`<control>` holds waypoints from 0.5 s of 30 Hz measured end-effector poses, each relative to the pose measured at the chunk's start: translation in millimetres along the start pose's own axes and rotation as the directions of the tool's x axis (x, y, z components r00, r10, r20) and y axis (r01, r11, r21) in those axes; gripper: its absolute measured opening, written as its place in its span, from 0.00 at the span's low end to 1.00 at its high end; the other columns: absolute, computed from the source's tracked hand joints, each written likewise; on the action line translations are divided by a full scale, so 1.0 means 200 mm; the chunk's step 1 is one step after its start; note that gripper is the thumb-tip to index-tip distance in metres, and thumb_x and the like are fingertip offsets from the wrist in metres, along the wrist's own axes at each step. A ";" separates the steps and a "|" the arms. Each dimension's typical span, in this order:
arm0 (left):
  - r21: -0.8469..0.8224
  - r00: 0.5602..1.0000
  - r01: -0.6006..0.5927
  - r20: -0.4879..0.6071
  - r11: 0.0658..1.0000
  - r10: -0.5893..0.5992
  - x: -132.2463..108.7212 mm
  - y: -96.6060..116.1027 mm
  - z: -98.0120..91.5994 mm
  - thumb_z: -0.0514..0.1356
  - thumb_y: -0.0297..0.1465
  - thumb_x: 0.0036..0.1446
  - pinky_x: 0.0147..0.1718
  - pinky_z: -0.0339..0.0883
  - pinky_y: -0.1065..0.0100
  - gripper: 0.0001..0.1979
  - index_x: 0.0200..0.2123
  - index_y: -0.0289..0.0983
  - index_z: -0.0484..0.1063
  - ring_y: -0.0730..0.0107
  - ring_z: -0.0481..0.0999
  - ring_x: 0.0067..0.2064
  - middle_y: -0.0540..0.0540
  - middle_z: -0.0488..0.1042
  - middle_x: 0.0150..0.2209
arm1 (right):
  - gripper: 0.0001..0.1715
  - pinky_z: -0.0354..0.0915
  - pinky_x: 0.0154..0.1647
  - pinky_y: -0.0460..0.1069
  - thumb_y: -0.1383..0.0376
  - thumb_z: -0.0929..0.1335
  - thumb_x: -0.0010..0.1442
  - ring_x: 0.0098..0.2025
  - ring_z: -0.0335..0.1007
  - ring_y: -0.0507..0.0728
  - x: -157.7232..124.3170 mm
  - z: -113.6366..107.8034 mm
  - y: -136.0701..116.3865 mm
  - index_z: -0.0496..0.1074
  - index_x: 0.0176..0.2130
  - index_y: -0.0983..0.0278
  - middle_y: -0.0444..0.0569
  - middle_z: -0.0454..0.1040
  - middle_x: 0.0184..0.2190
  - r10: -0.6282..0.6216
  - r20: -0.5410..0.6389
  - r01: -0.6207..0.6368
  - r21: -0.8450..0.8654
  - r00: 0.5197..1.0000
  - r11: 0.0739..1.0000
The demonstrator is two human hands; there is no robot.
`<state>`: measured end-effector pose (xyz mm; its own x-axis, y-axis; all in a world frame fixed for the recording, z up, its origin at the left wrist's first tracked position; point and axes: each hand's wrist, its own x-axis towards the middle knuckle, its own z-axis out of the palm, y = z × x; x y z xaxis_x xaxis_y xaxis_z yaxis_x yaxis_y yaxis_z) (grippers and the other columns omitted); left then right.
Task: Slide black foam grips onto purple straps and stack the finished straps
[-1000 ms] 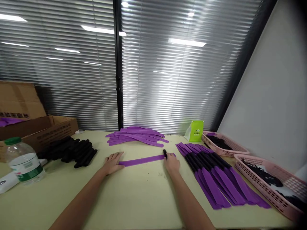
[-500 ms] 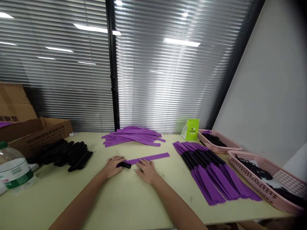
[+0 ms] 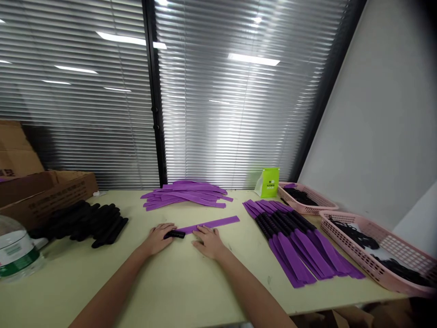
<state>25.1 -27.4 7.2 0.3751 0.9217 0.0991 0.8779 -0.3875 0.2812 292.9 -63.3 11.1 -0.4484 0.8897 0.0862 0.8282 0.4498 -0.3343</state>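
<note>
A single purple strip [image 3: 213, 223] lies flat on the pale table [image 3: 170, 287] in front of me. A short black sleeve [image 3: 175, 234] sits on its left end. My left hand [image 3: 157, 237] rests at that end, fingers closed on the sleeve. Just to the right, my right hand [image 3: 209, 240] lies flat with fingers stretched out, pressing on the strip.
A loose pile of purple strips [image 3: 186, 193] lies behind. A row of purple strips with black sleeves [image 3: 290, 232] is at the right, beside two pink baskets [image 3: 309, 207] [image 3: 378, 262] and a green pouch [image 3: 268, 182]. At the left are black sleeves [image 3: 88, 219], a cardboard box [image 3: 48, 193] and a water bottle [image 3: 15, 250].
The black sleeve went from the strip's right end to its left end. My right hand moved left to the strip's middle. The camera view swung slightly right.
</note>
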 end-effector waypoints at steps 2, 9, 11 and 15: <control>0.003 1.000 0.002 -0.001 1.000 -0.002 0.00 0.00 0.00 0.50 0.39 0.56 0.59 0.50 0.51 0.25 0.57 0.49 0.64 0.55 0.58 0.62 0.50 0.62 0.61 | 0.31 0.41 0.60 0.64 0.47 0.57 0.64 0.66 0.44 0.62 0.00 0.00 0.00 0.56 0.62 0.52 0.48 0.51 0.66 -0.002 0.001 0.002 -0.006 1.000 1.000; 0.008 1.000 0.005 0.004 1.000 -0.005 0.01 -0.01 0.01 0.50 0.40 0.56 0.58 0.51 0.50 0.25 0.57 0.49 0.64 0.55 0.57 0.63 0.50 0.61 0.62 | 0.31 0.42 0.60 0.64 0.47 0.57 0.63 0.66 0.45 0.62 0.00 0.00 0.01 0.57 0.62 0.52 0.47 0.52 0.65 -0.017 -0.012 0.017 0.006 1.000 1.000; 0.010 1.000 0.003 0.003 1.000 -0.003 0.01 -0.01 0.01 0.50 0.39 0.56 0.58 0.51 0.50 0.24 0.57 0.49 0.64 0.55 0.57 0.63 0.50 0.62 0.62 | 0.30 0.42 0.60 0.64 0.47 0.57 0.63 0.66 0.45 0.62 0.00 0.00 0.01 0.58 0.62 0.52 0.47 0.52 0.65 -0.012 -0.010 0.012 0.008 1.000 1.000; 0.004 1.000 -0.003 -0.014 1.000 0.003 0.01 -0.01 0.01 0.51 0.38 0.56 0.58 0.51 0.50 0.24 0.57 0.49 0.64 0.54 0.58 0.62 0.49 0.62 0.61 | 0.30 0.42 0.60 0.63 0.48 0.57 0.63 0.66 0.45 0.61 0.00 0.00 0.01 0.58 0.62 0.52 0.47 0.53 0.65 -0.009 -0.014 0.009 0.014 1.000 1.000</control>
<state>24.3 -25.4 4.3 0.3735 0.9207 0.1129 0.8782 -0.3902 0.2767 293.6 -62.8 10.5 -0.4506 0.8868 0.1024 0.8194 0.4564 -0.3469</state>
